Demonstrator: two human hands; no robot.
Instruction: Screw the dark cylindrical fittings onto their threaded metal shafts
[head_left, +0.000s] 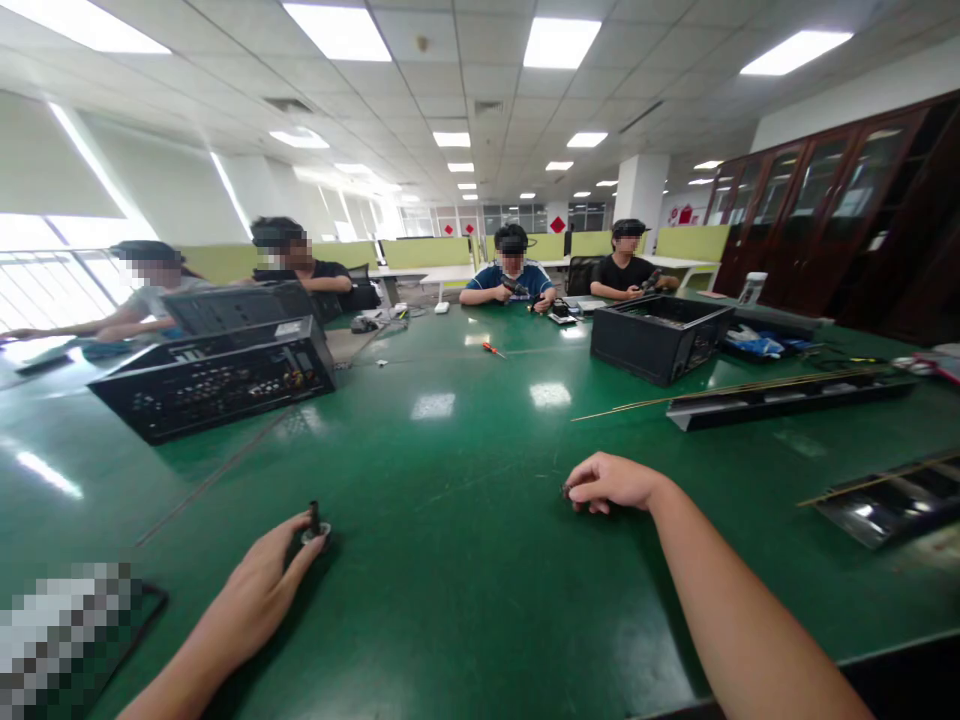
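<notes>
Over the green table (450, 600), my left hand (259, 585) is closed on a small object with a dark upright stem and a pale round base (313, 530). Its exact kind does not show, as the fingers cover part of it. Farther right, my right hand (611, 482) pinches a small dark piece (567, 491) between thumb and fingers, low over the tabletop. That piece is too small to name. The two hands are well apart.
Black computer cases (225, 375) stand at the left, and another open case (660, 335) at the right. An orange screwdriver (491, 349) lies mid-table. Long metal strips (787, 395) lie to the right. Several people (510, 275) sit across the table.
</notes>
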